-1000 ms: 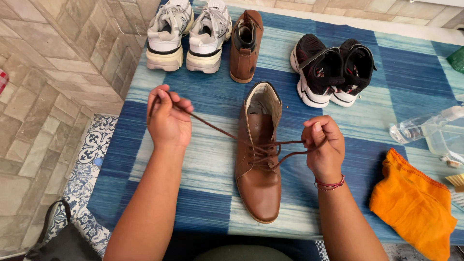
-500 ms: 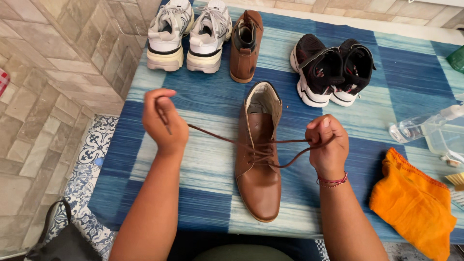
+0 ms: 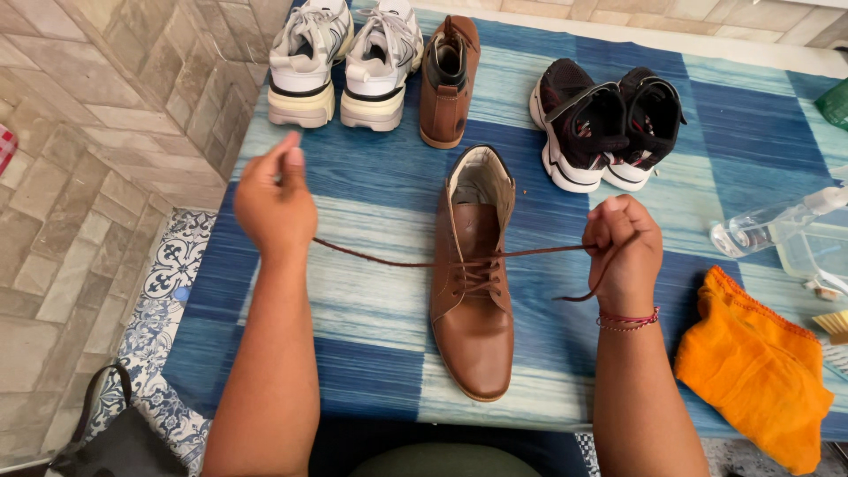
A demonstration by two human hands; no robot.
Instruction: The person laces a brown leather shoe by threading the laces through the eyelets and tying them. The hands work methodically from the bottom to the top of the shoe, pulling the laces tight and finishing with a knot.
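Now we gripped the brown lace (image 3: pixel 389 261) tight in both fists, left hand (image 3: pixel 276 205) drawn farther toward nine o'clock and right hand (image 3: pixel 624 247) toward three, cinching the brown boot (image 3: pixel 473 291) centred on the blue striped cloth (image 3: pixel 380 194), sneakers (image 3: pixel 344 57) at twelve.

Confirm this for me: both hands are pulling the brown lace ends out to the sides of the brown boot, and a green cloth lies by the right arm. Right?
Not quite. The cloth by the right arm is orange, not green, as the head view shows. The rest holds: the left hand and the right hand each pull a brown lace end out to the sides of the brown boot.
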